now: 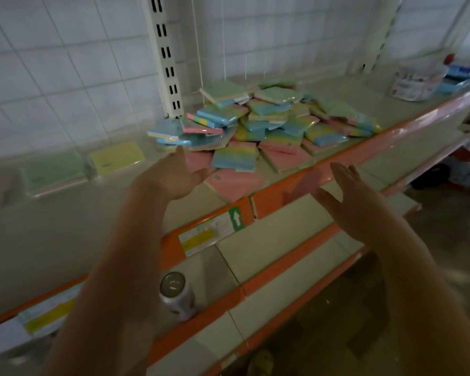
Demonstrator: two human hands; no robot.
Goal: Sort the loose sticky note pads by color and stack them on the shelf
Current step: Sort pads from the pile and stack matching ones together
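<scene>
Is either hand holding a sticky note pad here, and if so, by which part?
Nothing is held. The left hand reaches open toward the pile of pads; the right hand is open over the shelf edge.

This looks like a shop aisle. Tiered retail shelves (65,226) run across the view, each with an orange front strip (282,196) carrying printed price labels (198,238). Slotted white uprights (164,55) and a wire grid back panel (65,63) stand behind them. Wrapped sticky note pads (255,123) lie heaped as stock, with more packaged goods (415,82) farther along and a can (175,294) on a lower shelf.
</scene>
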